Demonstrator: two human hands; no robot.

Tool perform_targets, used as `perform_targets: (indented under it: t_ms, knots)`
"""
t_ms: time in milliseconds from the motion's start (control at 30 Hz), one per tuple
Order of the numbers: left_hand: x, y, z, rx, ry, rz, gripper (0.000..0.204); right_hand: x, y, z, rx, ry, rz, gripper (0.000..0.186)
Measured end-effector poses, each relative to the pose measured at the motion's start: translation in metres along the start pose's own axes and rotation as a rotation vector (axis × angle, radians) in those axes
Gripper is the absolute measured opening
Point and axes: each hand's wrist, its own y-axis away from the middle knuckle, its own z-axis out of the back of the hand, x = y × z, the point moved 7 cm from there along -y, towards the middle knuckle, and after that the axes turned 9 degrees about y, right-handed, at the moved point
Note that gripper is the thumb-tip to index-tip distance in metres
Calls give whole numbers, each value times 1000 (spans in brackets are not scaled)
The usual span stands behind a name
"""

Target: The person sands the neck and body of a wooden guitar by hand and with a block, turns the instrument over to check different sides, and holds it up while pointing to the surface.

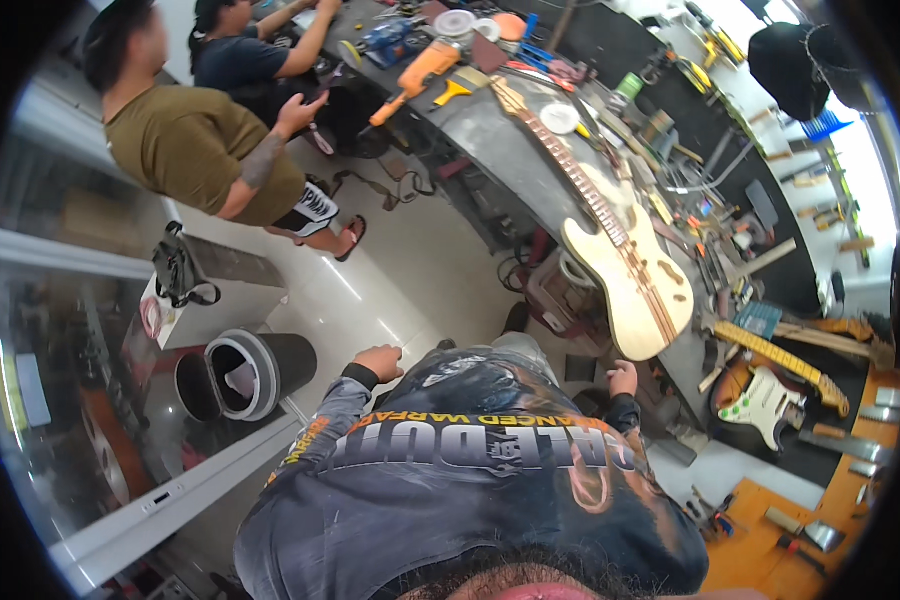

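Observation:
My left hand [378, 362] hangs over the floor at my left side, its fingers loosely apart with nothing in them. At my right side, my right hand [623, 377] is curled in beside the bench, just below an unfinished electric guitar [622, 268]. A small gap shows between that hand and the guitar's end, and I see nothing in its fingers. The guitar has a pale wood body with dark centre stripes, bare cavities and a long fretted neck. It lies along the near edge of the workbench [505, 180], its neck pointing away.
A sunburst electric guitar [760, 405] lies to the right by an orange board [770, 510] with scrapers. Tools crowd the bench, including an orange power tool [418, 78]. A person in an olive shirt [195, 150] stands far left; another sits beyond. A bin [255, 372] stands left.

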Motion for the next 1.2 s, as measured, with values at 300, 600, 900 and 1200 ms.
perform_targets:
  t_ms: [300,600,900,1200]
  knots:
    - [-41,-52,74,-114,-64,-123,46,-68,-70,75,-545,263,-63,47]
    - [-191,-157,114,-3,-154,-361,49,-101,-134,67,-134,-100,-33,39]
    - [-351,-214,195,-459,-171,-524,83,-79,-138,101,76,89,-75,27]
    - [-402,-259,181,-442,-285,-584,77,-4,-138,117,-4,426,-31,30]
